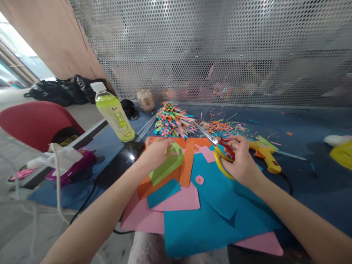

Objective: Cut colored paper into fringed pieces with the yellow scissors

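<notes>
My right hand is closed round the red and yellow handles of the scissors, whose blades point up and left toward the paper tree. My left hand is over the orange and green paper at the left of the pile; its fingertips are pressed together near the green sheet, and what they hold, if anything, is too small to name. An orange strip lies between my hands. Blue sheets and pink sheets spread below. A small pink scalloped piece rests on the blue paper.
Behind the sheets stands a multicoloured paper tree, with paper scraps to its right. A yellow glue gun lies right of my right hand. At left are a green drink bottle, a black phone and a purple tissue holder.
</notes>
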Demonstrator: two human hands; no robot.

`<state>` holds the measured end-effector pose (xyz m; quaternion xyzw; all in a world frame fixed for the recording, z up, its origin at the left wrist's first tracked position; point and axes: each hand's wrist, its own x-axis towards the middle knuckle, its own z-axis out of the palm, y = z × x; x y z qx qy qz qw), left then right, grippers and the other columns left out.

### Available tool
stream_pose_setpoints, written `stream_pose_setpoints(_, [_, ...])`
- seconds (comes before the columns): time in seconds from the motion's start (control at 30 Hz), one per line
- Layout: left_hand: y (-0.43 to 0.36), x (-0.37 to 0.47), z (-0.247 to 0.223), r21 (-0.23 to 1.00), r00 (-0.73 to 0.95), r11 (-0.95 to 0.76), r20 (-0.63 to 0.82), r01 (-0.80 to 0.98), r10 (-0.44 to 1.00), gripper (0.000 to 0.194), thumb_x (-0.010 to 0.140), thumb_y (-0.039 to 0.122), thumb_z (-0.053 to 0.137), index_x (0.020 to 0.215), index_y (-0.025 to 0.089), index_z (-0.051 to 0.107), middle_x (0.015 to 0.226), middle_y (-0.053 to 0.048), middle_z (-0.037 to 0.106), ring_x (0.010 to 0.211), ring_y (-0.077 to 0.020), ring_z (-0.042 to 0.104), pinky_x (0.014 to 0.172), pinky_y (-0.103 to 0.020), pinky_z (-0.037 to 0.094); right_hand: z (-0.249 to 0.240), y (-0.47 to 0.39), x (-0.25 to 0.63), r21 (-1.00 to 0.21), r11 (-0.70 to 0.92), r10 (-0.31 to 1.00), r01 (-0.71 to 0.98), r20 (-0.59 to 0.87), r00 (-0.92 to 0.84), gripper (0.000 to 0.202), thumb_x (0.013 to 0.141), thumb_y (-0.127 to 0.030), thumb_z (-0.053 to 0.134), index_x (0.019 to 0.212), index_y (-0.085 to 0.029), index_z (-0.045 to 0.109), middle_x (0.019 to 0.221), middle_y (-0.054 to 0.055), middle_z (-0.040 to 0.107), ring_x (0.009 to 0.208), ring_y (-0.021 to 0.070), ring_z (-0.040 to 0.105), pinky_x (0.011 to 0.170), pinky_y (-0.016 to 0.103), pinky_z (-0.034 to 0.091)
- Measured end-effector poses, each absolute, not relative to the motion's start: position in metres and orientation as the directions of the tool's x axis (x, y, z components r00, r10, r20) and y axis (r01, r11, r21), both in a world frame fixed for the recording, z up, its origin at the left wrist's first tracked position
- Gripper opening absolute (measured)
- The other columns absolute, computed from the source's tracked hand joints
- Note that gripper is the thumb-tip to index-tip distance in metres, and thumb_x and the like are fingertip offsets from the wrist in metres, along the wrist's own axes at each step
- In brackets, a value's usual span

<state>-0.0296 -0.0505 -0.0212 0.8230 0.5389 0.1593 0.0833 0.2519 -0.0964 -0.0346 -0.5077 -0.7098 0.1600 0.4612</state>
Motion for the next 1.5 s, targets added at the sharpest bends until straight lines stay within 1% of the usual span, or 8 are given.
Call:
stream_pose_setpoints(0.13, [-0.048,-0.035,-0.017,0.307,0.282,-0.326,0.179,0.894,0.943,0.043,0.083,0.008,0.047,0.12,0.024,0.061,0.102,-0.003,0.075,0.11,-0.0233,0.063,0.102,-0.048,0.033,-0.031,-0.099,0.251,-0.714,0.434,0.875,0.55,0.479,-0.068,0.043,0.078,-0.036,0.064,0.103,-0.028,0.03,0.119,0.013,0.051,0.098,0.027,0.066,0.072,0.041,0.06])
stream_pose_setpoints(0.3, [-0.054,-0.029,-0.012,0.236,0.392,-0.407,0.109,0.882,0.913,0.04,0.086,0.021,0.053,0.126,0.023,0.057,0.107,-0.006,0.074,0.107,-0.0245,0.065,0.098,-0.042,0.037,-0.035,-0.099,0.252,-0.739,0.398,0.901,0.543,0.426,-0.079,0.045,0.079,-0.035,0.063,0.109,-0.029,0.03,0.118,0.013,0.053,0.098,0.0266,0.066,0.072,0.04,0.061])
stream_pose_setpoints(0.5, [-0.059,-0.023,-0.004,0.166,0.445,-0.436,-0.021,0.884,0.895,0.041,0.089,0.019,0.048,0.129,0.018,0.055,0.113,-0.009,0.072,0.112,-0.0258,0.063,0.097,-0.04,0.038,-0.037,-0.097,0.254,-0.727,0.39,0.896,0.565,0.442,-0.049,0.043,0.078,-0.037,0.063,0.106,-0.027,0.032,0.127,0.014,0.046,0.089,0.0231,0.065,0.07,0.041,0.06])
stream_pose_setpoints(0.73, [-0.053,-0.035,-0.014,0.027,0.266,-0.267,0.027,0.963,0.964,0.054,0.09,0.025,0.045,0.142,0.012,0.043,0.108,-0.019,0.071,0.1,-0.0352,0.067,0.086,-0.046,0.046,-0.034,-0.097,0.256,-0.687,0.381,0.889,0.618,0.455,-0.042,0.042,0.081,-0.033,0.06,0.11,-0.027,0.031,0.096,0.006,0.055,0.074,0.0212,0.062,0.065,0.037,0.057])
stream_pose_setpoints(0.97, [-0.047,-0.042,-0.018,0.082,0.24,-0.241,0.028,0.967,0.97,0.047,0.088,0.027,0.049,0.134,0.016,0.055,0.088,-0.016,0.074,0.088,-0.0342,0.07,0.081,-0.043,0.048,-0.039,-0.096,0.256,-0.748,0.348,0.921,0.565,0.386,-0.056,0.05,0.08,-0.032,0.063,0.117,-0.028,0.029,0.102,0.006,0.062,0.08,0.0225,0.067,0.075,0.041,0.058])
stream_pose_setpoints(1.13, [-0.047,-0.041,-0.017,0.162,0.262,-0.269,0.063,0.949,0.963,0.057,0.087,0.034,0.055,0.14,0.015,0.046,0.097,-0.015,0.074,0.09,-0.0306,0.069,0.079,-0.038,0.049,-0.038,-0.098,0.253,-0.769,0.331,0.928,0.547,0.37,-0.042,0.056,0.078,-0.03,0.066,0.118,-0.027,0.028,0.115,0.012,0.062,0.093,0.0261,0.069,0.082,0.044,0.059])
stream_pose_setpoints(1.37, [-0.044,-0.041,-0.02,0.256,0.269,-0.295,0.129,0.921,0.954,0.04,0.086,0.021,0.055,0.126,0.02,0.059,0.109,-0.011,0.073,0.106,-0.0295,0.066,0.092,-0.041,0.047,-0.038,-0.1,0.252,-0.782,0.307,0.941,0.542,0.334,-0.051,0.056,0.077,-0.033,0.064,0.118,-0.026,0.028,0.115,0.013,0.059,0.094,0.0268,0.068,0.078,0.046,0.059])
stream_pose_setpoints(1.5, [-0.048,-0.034,-0.015,0.534,0.201,-0.34,0.302,0.774,0.932,0.051,0.084,0.016,0.055,0.134,0.024,0.051,0.114,-0.008,0.072,0.1,-0.0225,0.068,0.089,-0.036,0.051,-0.034,-0.103,0.249,-0.766,0.316,0.935,0.56,0.35,-0.049,0.051,0.078,-0.037,0.063,0.116,-0.026,0.03,0.109,0.012,0.059,0.089,0.0261,0.067,0.072,0.043,0.06])
